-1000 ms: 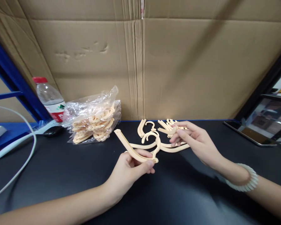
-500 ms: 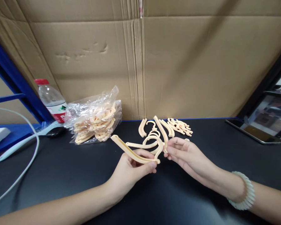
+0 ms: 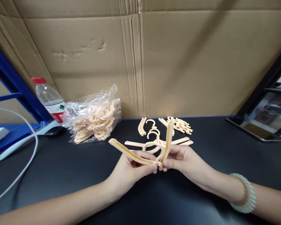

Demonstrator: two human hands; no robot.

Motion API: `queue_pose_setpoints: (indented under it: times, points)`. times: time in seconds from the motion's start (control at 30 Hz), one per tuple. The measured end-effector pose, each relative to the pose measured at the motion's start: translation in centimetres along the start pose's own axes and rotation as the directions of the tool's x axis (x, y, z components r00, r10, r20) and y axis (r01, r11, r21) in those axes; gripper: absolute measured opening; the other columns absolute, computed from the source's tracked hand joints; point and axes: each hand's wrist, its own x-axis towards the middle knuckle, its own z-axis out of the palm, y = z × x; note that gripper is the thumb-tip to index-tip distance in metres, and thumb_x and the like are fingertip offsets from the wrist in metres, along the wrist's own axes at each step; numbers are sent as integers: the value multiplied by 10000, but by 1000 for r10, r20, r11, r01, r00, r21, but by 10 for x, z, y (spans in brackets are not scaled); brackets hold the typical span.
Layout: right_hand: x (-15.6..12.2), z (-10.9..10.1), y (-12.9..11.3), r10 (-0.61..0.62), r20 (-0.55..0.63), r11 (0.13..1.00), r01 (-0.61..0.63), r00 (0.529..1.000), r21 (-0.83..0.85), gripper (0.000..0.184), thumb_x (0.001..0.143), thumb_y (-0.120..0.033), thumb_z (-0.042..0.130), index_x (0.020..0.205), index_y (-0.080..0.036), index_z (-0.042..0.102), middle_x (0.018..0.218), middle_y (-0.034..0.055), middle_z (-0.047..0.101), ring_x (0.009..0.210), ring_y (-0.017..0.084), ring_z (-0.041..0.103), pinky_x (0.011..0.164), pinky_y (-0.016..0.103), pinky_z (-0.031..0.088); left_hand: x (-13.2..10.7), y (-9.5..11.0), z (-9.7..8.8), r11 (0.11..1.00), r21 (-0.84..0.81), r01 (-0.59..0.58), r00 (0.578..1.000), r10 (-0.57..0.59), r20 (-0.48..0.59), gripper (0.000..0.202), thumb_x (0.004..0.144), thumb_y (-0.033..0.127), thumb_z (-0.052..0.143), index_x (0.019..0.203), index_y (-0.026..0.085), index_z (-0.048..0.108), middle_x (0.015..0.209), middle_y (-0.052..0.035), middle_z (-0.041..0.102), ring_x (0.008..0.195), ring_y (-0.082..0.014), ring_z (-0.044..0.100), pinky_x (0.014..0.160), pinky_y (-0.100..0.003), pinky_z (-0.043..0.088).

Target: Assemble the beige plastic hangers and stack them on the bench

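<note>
My left hand (image 3: 133,168) is closed around a cream plastic hanger arm (image 3: 127,152) with a curved hanger hook (image 3: 163,151) at its inner end. In my right hand (image 3: 184,159) a second hanger arm (image 3: 169,139) is pinched, tilted steeply upward. Its lower end meets the hook's base between my fingertips; whether the parts are joined I cannot tell. Just behind my hands lie put-together hangers (image 3: 184,140), partly hidden. Farther back are loose arms (image 3: 142,126), another hook (image 3: 150,121) and a pile of small notched cream pieces (image 3: 181,124).
A clear plastic bag (image 3: 96,117) full of cream parts sits at the back left, by a red-capped bottle (image 3: 49,98). A white cable (image 3: 35,153) curves along the left side. A tablet-like device (image 3: 253,129) lies at the right. Cardboard (image 3: 189,62) walls the back.
My right hand has brought its hanger arm down and left against the hook's base and turned it, so its hollow side shows. My left hand stays nearly in place.
</note>
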Motion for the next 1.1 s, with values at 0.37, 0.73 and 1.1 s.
queue_pose_setpoints:
  times: [0.37,0.73,1.1]
  points:
    - [1,-3,0,-59,-42,998,59,997,11,133,778,-236,741,879,-168,686,814,22,700,727,125,656,701,263,549,0,-2,-2,1000,28,-3,999,4,-38,61,674,136,793,706,163,748,695,0,699,663,-129,638,651,-205,514]
    - [-1,1,-2,-39,-10,998,38,999,-59,71,739,-176,741,807,-166,720,731,4,699,643,115,651,657,239,564,-1,-6,-1,1000,17,18,1000,-18,6,123,645,99,776,704,152,681,685,20,702,639,-109,624,623,-195,501]
    - [-6,5,-2,-43,-17,997,42,999,-67,81,717,-86,708,747,-158,688,708,-3,691,629,96,637,640,192,544,-5,-8,4,992,102,71,997,-70,-12,122,667,166,753,672,139,633,632,15,668,574,-104,597,557,-196,469]
